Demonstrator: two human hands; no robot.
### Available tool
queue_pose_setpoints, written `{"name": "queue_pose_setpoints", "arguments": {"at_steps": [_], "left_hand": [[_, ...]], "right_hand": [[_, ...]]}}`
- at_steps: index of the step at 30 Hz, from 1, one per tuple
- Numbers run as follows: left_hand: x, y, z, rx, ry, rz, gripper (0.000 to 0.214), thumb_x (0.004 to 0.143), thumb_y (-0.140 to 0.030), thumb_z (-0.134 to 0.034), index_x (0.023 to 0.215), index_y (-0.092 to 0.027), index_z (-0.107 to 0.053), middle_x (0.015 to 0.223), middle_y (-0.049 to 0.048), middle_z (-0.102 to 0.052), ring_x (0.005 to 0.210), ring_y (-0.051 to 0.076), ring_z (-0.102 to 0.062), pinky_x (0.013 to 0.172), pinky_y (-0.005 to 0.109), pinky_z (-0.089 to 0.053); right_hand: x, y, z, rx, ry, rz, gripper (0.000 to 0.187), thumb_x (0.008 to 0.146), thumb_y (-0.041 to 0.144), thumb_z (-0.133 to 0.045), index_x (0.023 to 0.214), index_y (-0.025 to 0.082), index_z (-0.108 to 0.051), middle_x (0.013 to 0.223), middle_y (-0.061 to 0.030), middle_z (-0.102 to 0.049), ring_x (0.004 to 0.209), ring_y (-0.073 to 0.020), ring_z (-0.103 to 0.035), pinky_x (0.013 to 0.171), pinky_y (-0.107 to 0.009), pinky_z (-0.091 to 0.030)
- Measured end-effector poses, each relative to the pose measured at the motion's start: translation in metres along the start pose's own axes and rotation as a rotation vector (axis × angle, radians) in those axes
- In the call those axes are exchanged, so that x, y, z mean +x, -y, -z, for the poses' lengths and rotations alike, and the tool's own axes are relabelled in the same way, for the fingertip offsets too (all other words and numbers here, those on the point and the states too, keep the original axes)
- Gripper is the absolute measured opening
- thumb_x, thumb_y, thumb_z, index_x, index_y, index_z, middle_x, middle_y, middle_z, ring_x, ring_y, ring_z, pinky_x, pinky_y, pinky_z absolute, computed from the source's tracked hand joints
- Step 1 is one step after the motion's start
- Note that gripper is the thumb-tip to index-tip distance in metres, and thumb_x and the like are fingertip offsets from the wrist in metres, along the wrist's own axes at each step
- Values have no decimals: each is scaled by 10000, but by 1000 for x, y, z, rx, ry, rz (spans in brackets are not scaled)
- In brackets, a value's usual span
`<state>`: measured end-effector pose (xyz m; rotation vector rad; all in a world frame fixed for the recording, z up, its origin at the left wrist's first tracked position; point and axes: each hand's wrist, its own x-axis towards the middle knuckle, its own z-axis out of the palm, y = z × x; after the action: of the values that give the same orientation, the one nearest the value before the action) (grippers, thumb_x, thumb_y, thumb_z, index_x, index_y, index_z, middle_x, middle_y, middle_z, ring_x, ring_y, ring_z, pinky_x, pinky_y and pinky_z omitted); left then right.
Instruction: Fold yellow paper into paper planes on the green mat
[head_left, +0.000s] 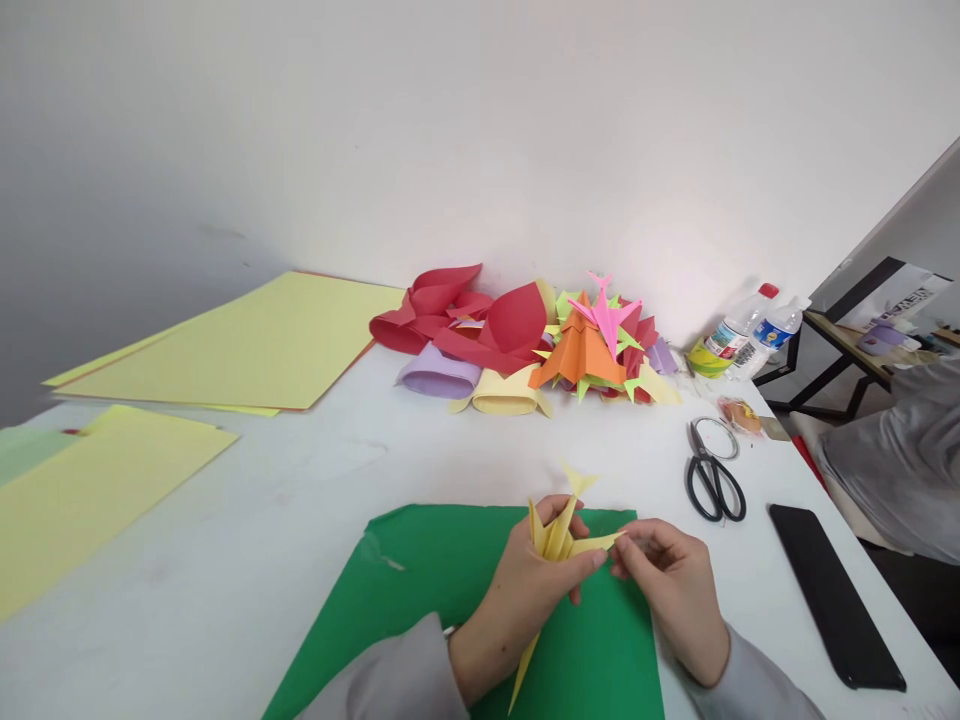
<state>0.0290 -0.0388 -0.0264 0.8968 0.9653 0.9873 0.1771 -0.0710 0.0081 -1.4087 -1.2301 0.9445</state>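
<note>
A folded yellow paper plane (pixel 558 538), with a forked tail at its far end and a long pointed nose toward me, is held above a green sheet (pixel 442 560). My left hand (pixel 517 580) is wrapped round its body, thumb on top. The fingers of my right hand (pixel 671 580) pinch the tip of its right wing. Part of the plane's middle is hidden behind my left hand and wrist.
Folded red, purple, orange and pink paper pieces (pixel 517 330) are heaped against the wall. Large yellow sheets (pixel 247 345) lie at left. Black-handled scissors (pixel 709 480), a roll of clear tape (pixel 718 438), a black phone-like slab (pixel 832 595) and two bottles (pixel 731 335) stand or lie at right. Another person's sleeve (pixel 900 460) shows beyond.
</note>
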Motion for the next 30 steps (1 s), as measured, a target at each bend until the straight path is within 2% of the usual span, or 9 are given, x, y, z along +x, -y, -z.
{"name": "queue_pose_setpoints", "arguments": {"at_steps": [3, 7, 13, 16, 22, 27, 30], "left_hand": [[-1, -1, 0, -6, 11, 3, 481, 570, -326, -795, 949, -181, -537, 782, -50, -519, 455, 54, -485, 346, 190, -411], [-1, -3, 0, -11, 16, 4, 479, 576, -327, -793, 953, -181, -537, 785, -50, -522, 457, 53, -489, 353, 189, -411], [0, -4, 0, -19, 15, 15, 498, 556, -325, -805, 948, -182, -535, 774, -46, -527, 484, 70, -501, 347, 189, -398], [-2, -6, 1, -60, 54, 29, 525, 544, -320, -826, 959, -181, -537, 794, -33, -557, 509, 77, -513, 373, 194, -424], [-9, -16, 0, -164, 151, 92, 565, 531, -303, -862, 978, -173, -541, 845, 6, -642, 487, 71, -527, 416, 208, -439], [-10, -22, 1, -212, 165, 181, 550, 536, -314, -869, 975, -183, -564, 867, 5, -642, 457, 52, -514, 411, 201, -413], [-11, -25, 2, -290, 205, 200, 535, 533, -335, -870, 964, -190, -589, 902, 13, -610, 559, 92, -561, 433, 214, -448]], "right_hand": [[-3, 2, 2, -188, 6, 211, 142, 814, 292, -636, 739, 189, -699, 590, -30, -697, 521, -167, -654, 518, -255, -538], [-5, 1, 4, -370, -32, 458, 97, 835, 183, -600, 798, 199, -689, 636, -16, -695, 536, -150, -646, 543, -245, -536], [-4, -3, 6, -568, -42, 667, 112, 856, 119, -572, 848, 202, -647, 693, -23, -707, 572, -149, -661, 560, -243, -541], [-4, -4, 6, -655, -53, 768, 139, 864, 103, -550, 886, 207, -638, 714, -34, -722, 595, -165, -679, 573, -264, -554], [-9, -2, 7, -749, -51, 879, 182, 866, 82, -542, 950, 214, -636, 780, -56, -751, 660, -189, -709, 617, -292, -580], [-10, -2, 8, -753, -25, 888, 224, 861, 75, -536, 1000, 213, -644, 797, -70, -750, 680, -203, -709, 629, -311, -581], [-10, 1, 7, -686, -36, 836, 209, 857, 69, -533, 965, 210, -642, 769, -62, -741, 658, -195, -703, 601, -293, -568]]}}
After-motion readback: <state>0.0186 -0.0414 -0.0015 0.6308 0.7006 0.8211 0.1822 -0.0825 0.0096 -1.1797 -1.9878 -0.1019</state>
